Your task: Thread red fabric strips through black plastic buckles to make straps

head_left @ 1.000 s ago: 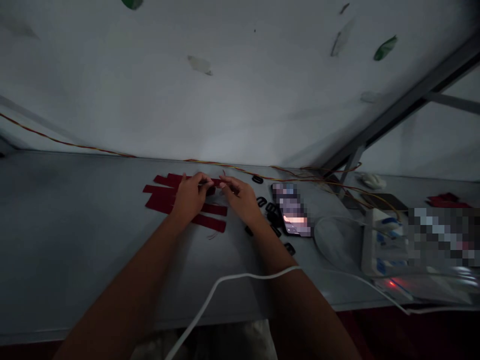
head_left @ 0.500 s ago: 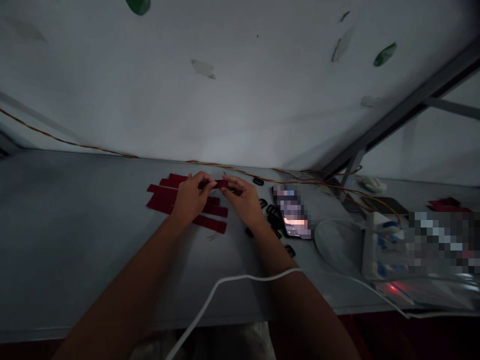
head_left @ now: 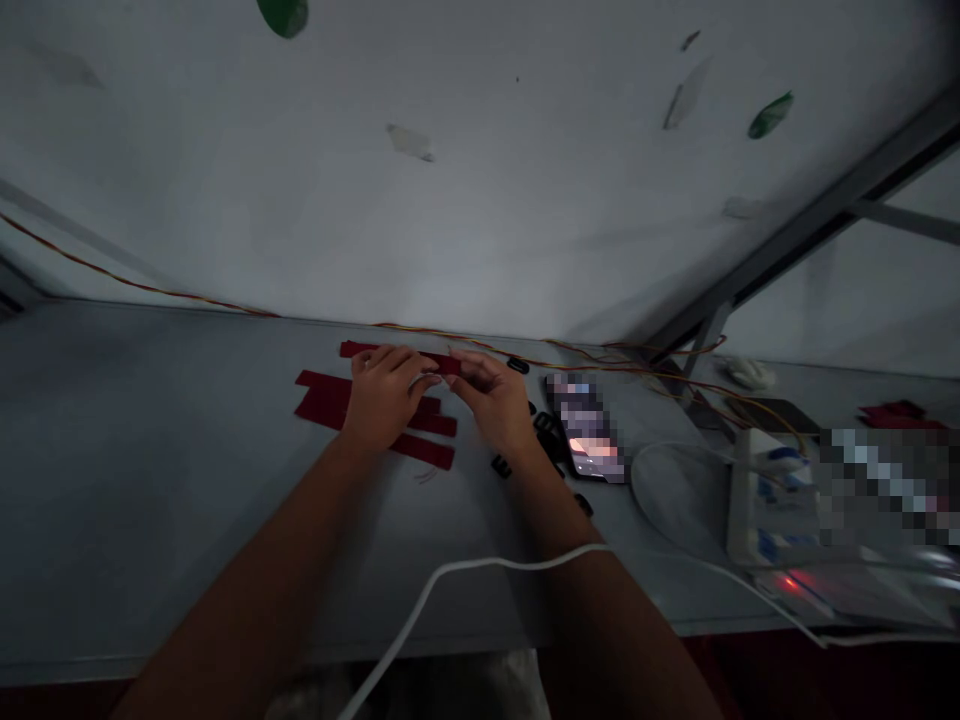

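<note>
Between my two hands a dark red fabric strap (head_left: pixel 448 366) is stretched, close above the grey table (head_left: pixel 187 480). My left hand (head_left: pixel 384 395) pinches it with thumb and fingers, and my right hand (head_left: pixel 491 398) grips its right end. A loose thread shows at that end. Under and beside my left hand lie several more red straps (head_left: pixel 322 405), roughly side by side. Small black plastic buckles (head_left: pixel 546 424) are scattered just right of my right hand, partly hidden by my wrist. One buckle (head_left: pixel 517 366) sits apart, near my right fingertips.
A lit phone (head_left: pixel 585 430) lies right of the buckles. A white cable (head_left: pixel 480 563) crosses over my right forearm. Further right stands a white power strip (head_left: pixel 772 500) with plugs. Twisted wires (head_left: pixel 427 328) run along the wall's foot. A metal frame (head_left: pixel 787 240) rises at the right.
My left hand has shifted slightly and its fingers now lie flatter along the strap. More of the strap shows, extending to the left of my left hand. My right hand has hardly moved.
</note>
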The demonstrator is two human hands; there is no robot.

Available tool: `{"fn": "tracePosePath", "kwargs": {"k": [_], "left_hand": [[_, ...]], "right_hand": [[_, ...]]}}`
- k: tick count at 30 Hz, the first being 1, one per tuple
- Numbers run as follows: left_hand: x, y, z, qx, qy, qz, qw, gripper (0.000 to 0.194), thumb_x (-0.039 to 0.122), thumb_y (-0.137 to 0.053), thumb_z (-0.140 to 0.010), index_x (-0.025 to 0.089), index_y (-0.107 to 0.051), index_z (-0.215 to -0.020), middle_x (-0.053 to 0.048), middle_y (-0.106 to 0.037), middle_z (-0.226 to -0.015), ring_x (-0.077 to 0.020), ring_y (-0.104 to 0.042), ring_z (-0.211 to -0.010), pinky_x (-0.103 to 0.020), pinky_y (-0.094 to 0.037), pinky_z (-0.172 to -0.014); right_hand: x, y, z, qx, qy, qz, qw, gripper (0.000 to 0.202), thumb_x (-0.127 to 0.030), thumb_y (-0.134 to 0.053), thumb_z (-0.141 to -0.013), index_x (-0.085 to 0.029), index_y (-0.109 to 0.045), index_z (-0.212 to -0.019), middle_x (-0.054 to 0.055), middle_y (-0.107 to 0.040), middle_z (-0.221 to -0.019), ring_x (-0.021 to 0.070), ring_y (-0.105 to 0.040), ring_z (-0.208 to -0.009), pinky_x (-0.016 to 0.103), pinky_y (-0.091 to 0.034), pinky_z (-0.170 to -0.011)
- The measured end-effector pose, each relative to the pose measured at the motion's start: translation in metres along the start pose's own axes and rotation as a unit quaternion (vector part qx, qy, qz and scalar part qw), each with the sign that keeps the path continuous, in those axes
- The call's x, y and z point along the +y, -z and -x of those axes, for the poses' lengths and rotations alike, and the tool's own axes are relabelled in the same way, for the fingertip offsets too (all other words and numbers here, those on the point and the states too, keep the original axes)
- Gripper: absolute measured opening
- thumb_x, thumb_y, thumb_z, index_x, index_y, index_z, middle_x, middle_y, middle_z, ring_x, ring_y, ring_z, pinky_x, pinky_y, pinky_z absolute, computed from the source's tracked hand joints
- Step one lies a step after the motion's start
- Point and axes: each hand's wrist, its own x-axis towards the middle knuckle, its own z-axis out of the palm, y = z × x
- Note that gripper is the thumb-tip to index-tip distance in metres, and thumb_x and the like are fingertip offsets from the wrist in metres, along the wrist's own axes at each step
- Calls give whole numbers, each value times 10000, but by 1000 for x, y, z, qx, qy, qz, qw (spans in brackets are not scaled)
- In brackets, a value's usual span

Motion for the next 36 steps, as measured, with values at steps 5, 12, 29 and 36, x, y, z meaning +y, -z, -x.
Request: {"fn": "tracePosePath", "kwargs": {"k": [5,12,29,36], "left_hand": [[0,2,-1,28,4,1,1000,159,375,-610,-943,263,-709,-888,7,-738,-896,-212,-625,-917,-410,-341,-883],[1,5,-2,16,36,23,999,166,365,-592,-954,241,-689,-899,-7,-729,-933,-212,-620,-956,-397,-350,-908],[0,6,-2,23,47,24,998,189,348,-567,-969,229,-689,-886,-29,-716,-985,-217,-624,-965,-402,-374,-885],[3,8,-2,7,48,10,999,176,289,-541,-972,219,-653,-856,-41,-711,-1040,-227,-616,-1004,-418,-365,-873]], "right_hand": [[0,0,1,-8,11,-2,1000,326,-273,-726,-795,-208,-707,-1113,60,-752,-1040,203,-706,-969,353,-547,-926],[-1,2,1,-22,9,20,1000,341,-267,-696,-813,-208,-697,-1149,59,-753,-1030,192,-704,-958,337,-552,-886],[-7,3,3,-26,-3,13,1000,393,-275,-722,-809,-194,-696,-1193,59,-753,-1006,173,-698,-887,318,-548,-839],[-7,3,3,-32,-1,33,999,367,-282,-713,-814,-200,-701,-1172,55,-755,-1007,179,-702,-881,309,-548,-805]]}}
